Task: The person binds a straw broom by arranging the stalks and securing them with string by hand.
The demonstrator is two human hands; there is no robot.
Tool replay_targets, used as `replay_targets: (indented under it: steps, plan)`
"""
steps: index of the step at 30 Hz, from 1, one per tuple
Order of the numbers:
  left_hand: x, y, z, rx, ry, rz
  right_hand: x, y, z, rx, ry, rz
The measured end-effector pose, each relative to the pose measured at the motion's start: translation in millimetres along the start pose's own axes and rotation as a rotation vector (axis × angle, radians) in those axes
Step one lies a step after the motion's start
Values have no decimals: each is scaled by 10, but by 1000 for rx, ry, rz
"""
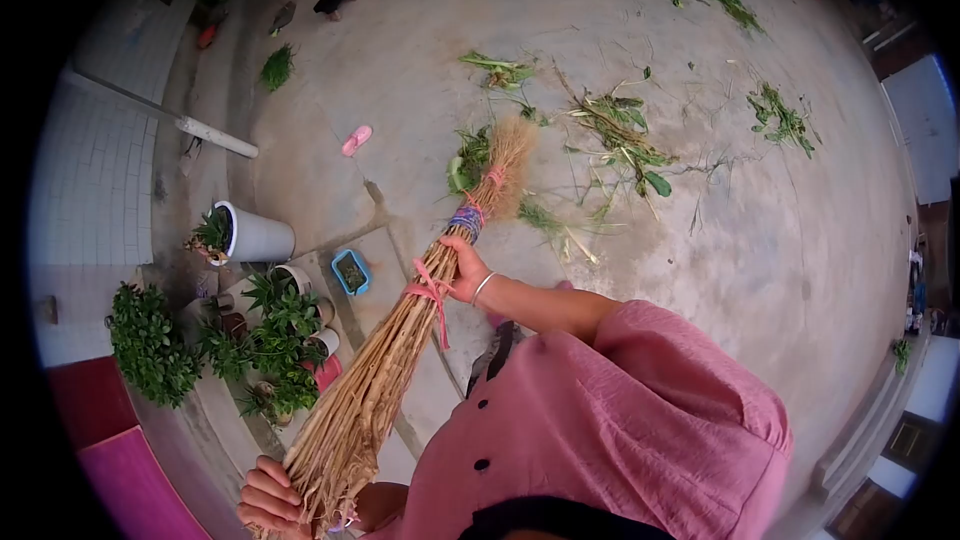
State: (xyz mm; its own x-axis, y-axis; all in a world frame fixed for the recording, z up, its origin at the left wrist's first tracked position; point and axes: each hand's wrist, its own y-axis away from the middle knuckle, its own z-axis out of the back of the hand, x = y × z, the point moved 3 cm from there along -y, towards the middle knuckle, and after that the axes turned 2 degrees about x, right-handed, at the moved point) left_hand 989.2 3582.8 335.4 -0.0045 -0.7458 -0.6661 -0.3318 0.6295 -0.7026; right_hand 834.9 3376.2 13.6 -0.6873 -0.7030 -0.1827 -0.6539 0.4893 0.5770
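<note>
A straw broom (375, 365) of long dry stalks slants from the lower left up to the centre. Pink strips and a blue-purple binding (467, 221) tie it, and its fine brushy end points away from me, over some greens (470, 160) on the floor. My right hand (465, 268), with a bracelet on the wrist, is closed around the bundle between the blue-purple binding and a knotted pink strip (430, 290). Down at the wide, loose stalk end, my left hand (270, 498) has its fingers curled on the stalks; part of it is hidden behind them.
Uprooted greens (620, 135) lie scattered over the concrete floor (800, 270), with another bunch (785, 120) farther right. A pink slipper (356, 140), a white bucket planter (258, 234), a blue basin (351, 271) and several potted plants (280, 335) stand left. A pipe (215, 136) juts from the wall.
</note>
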Motion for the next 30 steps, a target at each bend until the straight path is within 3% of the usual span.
replay_targets:
  steps: [1,2,4,5,8,9,11,13,17,19,23,28,30]
  plan:
    - [-149,88,83,-148,-24,-72,-202,-79,-61,16,14,-57]
    - [-264,124,124,-148,-32,-70,-376,-127,-112,34,26,-113]
    - [-425,53,-5,182,-264,-52,-615,-159,-171,22,2,-166]
    - [-454,14,-59,185,-269,-56,-684,-161,-188,9,-16,-213]
    - [-359,-108,-412,432,-640,216,-658,-460,293,-54,58,-171]
    - [-117,5,-355,176,-308,213,-531,-445,450,-68,48,-173]
    - [270,90,-452,-73,-175,146,-63,-186,721,-187,-17,-52]
    - [712,157,-428,-210,24,212,645,118,1050,-185,42,61]
    - [1382,354,-928,-110,219,316,1836,789,1280,-253,53,326]
    - [1545,447,-1096,-175,234,365,2238,870,1380,-227,70,416]
    - [1512,569,-1083,-294,232,408,2374,1135,1192,-271,155,598]
    - [815,317,-1021,-215,135,214,1664,1063,680,-150,102,369]
    - [401,180,-782,-145,80,208,1219,905,598,-89,66,154]
